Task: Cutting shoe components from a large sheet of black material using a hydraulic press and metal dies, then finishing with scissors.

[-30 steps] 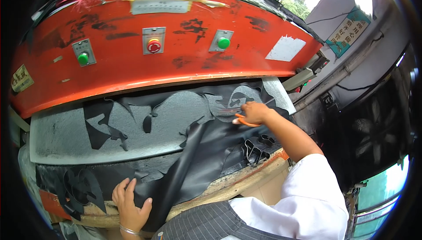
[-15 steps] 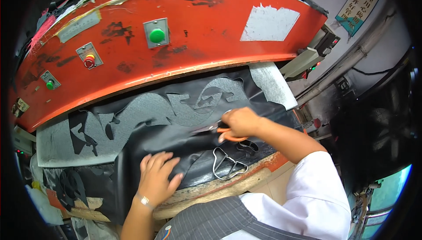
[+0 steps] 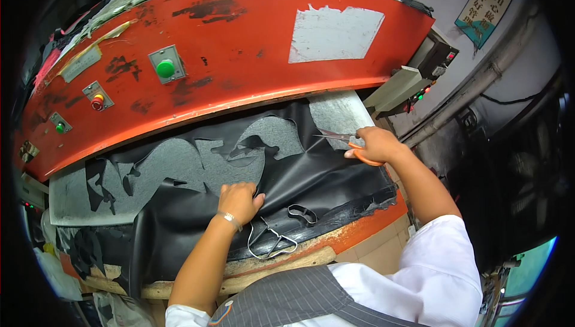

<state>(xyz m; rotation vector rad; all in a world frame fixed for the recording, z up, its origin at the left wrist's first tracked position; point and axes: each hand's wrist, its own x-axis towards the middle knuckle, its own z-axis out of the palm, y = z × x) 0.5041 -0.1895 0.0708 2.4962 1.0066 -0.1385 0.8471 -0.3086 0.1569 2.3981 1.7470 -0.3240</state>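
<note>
My right hand (image 3: 380,145) grips a pair of scissors (image 3: 364,157) with orange handles. Their blades point left and stand slightly apart, by the far right part of a black sheet (image 3: 173,214) that looks like leather or vinyl. My left hand (image 3: 238,202) is closed on the near edge of a cut-out gap in this sheet and bunches it, so folds run toward the scissors. Curved shapes are cut from the sheet's far part. Just right of my left hand lie two metal cutting dies: a larger looped one (image 3: 273,248) and a small curved one (image 3: 302,214).
A large red press (image 3: 251,39) spans the far side, with a green button (image 3: 165,68) and a red stop button (image 3: 97,103). Under it lies a pale cutting board (image 3: 342,111). A control box (image 3: 432,57) stands at the right. A worn wooden edge (image 3: 287,275) borders the near side.
The scissors in my right hand moved right and away from me, toward the sheet's far right. My left hand went from spread flat to closed on the sheet. The view shifted.
</note>
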